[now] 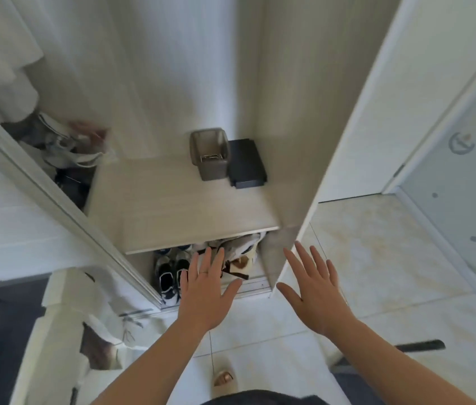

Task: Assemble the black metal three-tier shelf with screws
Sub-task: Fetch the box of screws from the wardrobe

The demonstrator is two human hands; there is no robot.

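Hovering side by side before an open pale wooden cabinet (289,141), both hands are spread flat, palms down, fingers straight and apart, holding nothing. The left hand (207,290), a ring on one finger, hangs over the shoes (169,273) in the cabinet's bottom compartment. The right hand (315,290) is just in front of the cabinet's right side panel, above the tiled floor (377,258).

On the shelf board (187,206) above the shoes lies a flat black piece (247,163): matte, rectangular, low, lying flat against the right wall and touching a grey bin (209,154) on its left. Whether it is a part of the black metal shelf cannot be told. A dark bar (419,346) lies on the floor behind the right forearm, blurred.
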